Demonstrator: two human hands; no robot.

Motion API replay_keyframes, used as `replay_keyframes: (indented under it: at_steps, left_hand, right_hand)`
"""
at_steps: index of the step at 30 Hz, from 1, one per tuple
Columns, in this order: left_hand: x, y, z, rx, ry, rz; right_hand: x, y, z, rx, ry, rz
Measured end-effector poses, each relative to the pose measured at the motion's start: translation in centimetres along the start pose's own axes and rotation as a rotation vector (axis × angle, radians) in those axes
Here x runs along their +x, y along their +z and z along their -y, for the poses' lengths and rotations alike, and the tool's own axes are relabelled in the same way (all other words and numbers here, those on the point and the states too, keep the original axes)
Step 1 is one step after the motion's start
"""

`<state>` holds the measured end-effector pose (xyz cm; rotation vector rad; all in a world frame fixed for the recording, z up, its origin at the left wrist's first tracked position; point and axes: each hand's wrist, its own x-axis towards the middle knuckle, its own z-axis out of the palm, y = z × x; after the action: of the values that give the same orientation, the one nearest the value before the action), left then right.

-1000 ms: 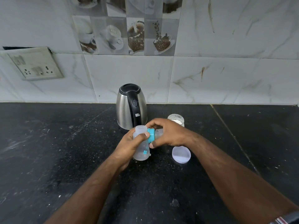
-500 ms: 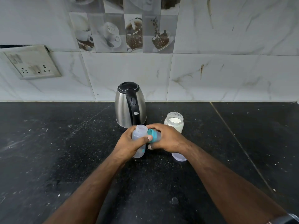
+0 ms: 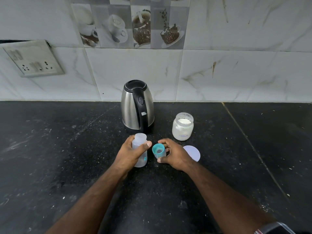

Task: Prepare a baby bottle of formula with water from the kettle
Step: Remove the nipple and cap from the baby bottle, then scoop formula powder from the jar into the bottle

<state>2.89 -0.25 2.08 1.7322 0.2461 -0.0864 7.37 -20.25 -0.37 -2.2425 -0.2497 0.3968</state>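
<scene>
Left hand (image 3: 130,153) grips the open bottle (image 3: 139,150) upright on the desk (image 3: 50,149), before the kettle (image 3: 137,105); right hand (image 3: 173,156) holds the teal cap (image 3: 158,150); set it down clear of the jar (image 3: 182,126), keeping the bottle steady.

Both forearms extend forward, converging; the left hand (image 3: 130,153) is curled in a grip with thumb across the front, the right hand (image 3: 173,155) curled likewise, just beside it, not touching.
</scene>
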Motion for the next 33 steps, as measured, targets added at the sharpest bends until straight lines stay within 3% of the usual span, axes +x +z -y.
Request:
replay_keyframes:
  at_steps: [13, 16, 20, 22, 33]
  left_hand:
    - [-0.1, 1.4, -0.9, -0.013, 0.028, -0.007]
    - [0.2, 1.8, -1.6, -0.039, 0.041, 0.006]
    - [0.7, 2.9, -3.2, -0.053, 0.064, 0.034]
    - [1.4, 3.8, -4.1, -0.022, 0.082, 0.038]
    - [6.6, 8.5, -7.7, 0.091, 0.120, 0.009]
  right_hand:
    - [-0.6, -2.0, -0.7, -0.045, 0.047, 0.049]
    - [-1.4, -4.8, 0.4, -0.068, 0.031, -0.089]
    - [-0.8, -10.6, 1.2, -0.136, 0.030, -0.403]
    - [0.0, -13.1, 1.5, -0.184, 0.048, -0.450]
    - [7.0, -15.3, 4.4, -0.655, 0.191, -0.032]
